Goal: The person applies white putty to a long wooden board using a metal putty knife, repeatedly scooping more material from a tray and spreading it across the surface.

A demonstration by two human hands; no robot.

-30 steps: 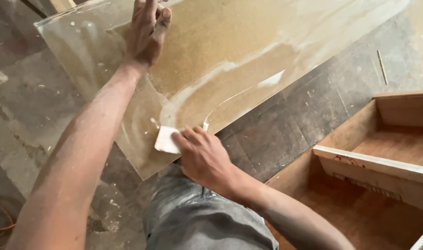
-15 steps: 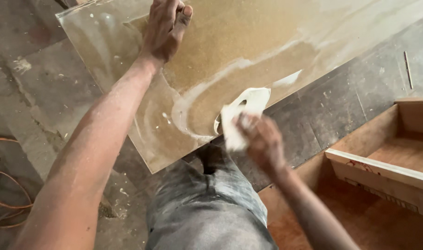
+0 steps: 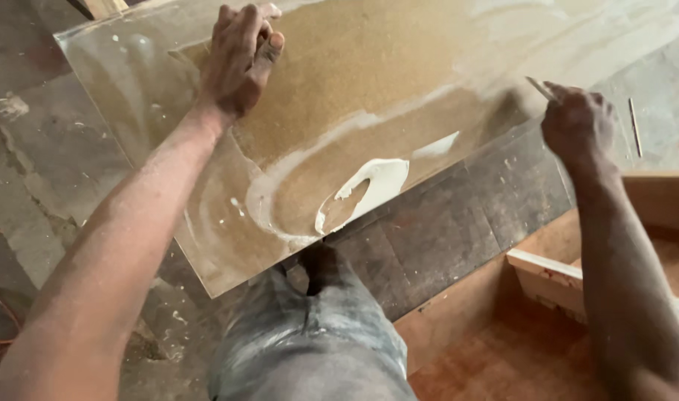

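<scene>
Board [image 3: 369, 82]: tan-brown, fine speckled grain; pale whitish haze swept across it in broad curved streaks, densest toward the upper right corner and along the lower left arc. Putty smear [image 3: 373, 186]: cream-white, glossy, comma-shaped, with small white flecks scattered to its left. Scraper [image 3: 538, 87] in the right hand [image 3: 577, 122]: pale, off-white blade edge. Left hand [image 3: 239, 59]: dusted grey-white over the knuckles. Trousers [image 3: 310, 341]: grey, streaked with white dust. Floor [image 3: 35, 148]: dull grey concrete, mottled, lighter chips. Wooden box [image 3: 547, 278]: reddish-brown inside, pale raw edge with small red marks.
</scene>
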